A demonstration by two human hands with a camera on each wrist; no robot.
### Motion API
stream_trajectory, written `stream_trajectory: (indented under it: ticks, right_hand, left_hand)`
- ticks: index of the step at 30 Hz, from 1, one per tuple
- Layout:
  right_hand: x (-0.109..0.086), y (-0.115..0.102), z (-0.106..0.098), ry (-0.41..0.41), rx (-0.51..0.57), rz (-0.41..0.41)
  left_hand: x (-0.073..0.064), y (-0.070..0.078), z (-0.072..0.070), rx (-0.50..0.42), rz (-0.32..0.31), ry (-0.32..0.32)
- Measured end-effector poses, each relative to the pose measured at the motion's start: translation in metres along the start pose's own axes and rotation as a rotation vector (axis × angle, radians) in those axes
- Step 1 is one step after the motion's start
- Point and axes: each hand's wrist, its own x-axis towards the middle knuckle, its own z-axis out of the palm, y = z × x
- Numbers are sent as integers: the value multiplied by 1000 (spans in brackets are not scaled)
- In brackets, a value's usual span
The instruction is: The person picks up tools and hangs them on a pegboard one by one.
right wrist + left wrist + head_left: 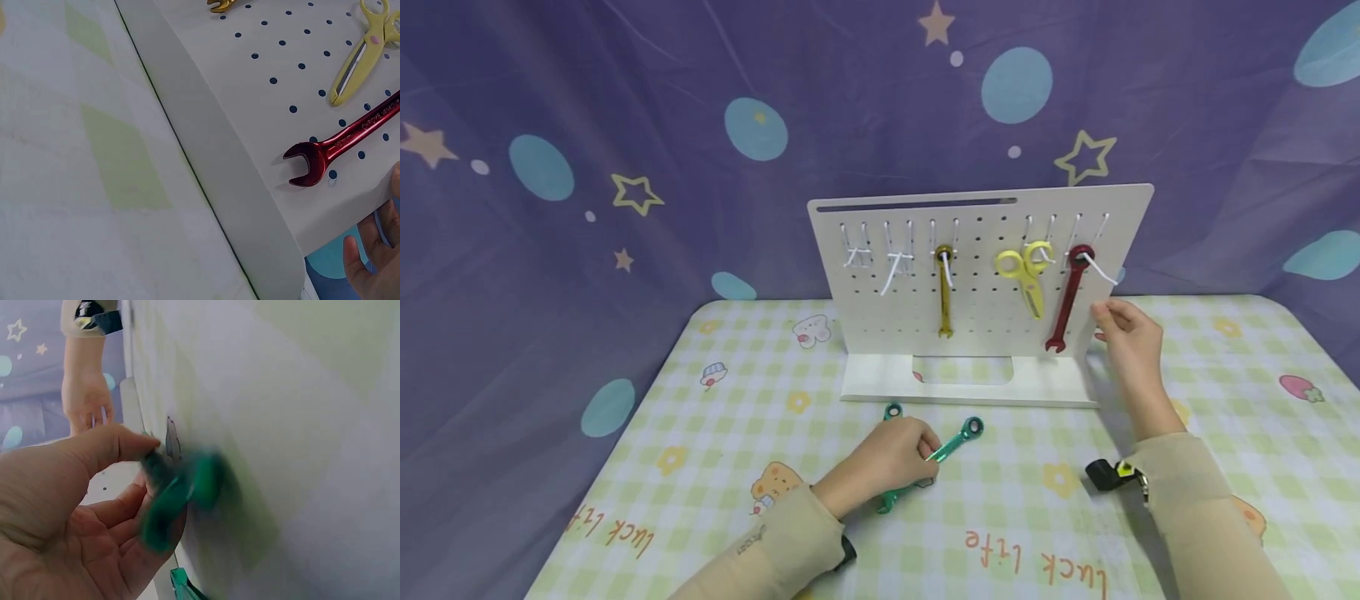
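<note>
Green wrench (953, 444) pinched, your left hand (887, 454) partly hides another green tool (887, 414); your right hand (1133, 354) grips the white pegboard (880, 319) beside a red wrench (1067, 302).

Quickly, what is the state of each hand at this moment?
Left hand: closed, holding a green wrench.
Right hand: closed, holding the white pegboard at its side edge.
</note>
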Motion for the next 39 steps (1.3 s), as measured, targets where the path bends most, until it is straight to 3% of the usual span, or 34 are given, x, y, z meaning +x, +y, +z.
stream_trajectory:
  ticks: [6,11,24,32,39]
  right_hand:
    - [1,1,0,-4,-17,-3]
    - [0,0,0,-1,-9,10]
    - [3,1,0,8,15,46]
    - [0,0,-1,-9,10,13]
    - [0,0,-1,-18,-28,-17]
  left_hand:
    - [-2,-6,-4,-76,-6,-15]
    - [-6,-5,-8,-132,-9,19]
    - [-9,-8,-27,-276,-7,229]
    - [-11,-7,-35,-416,87,417]
    - [-14,-4,-41,-546,155,534]
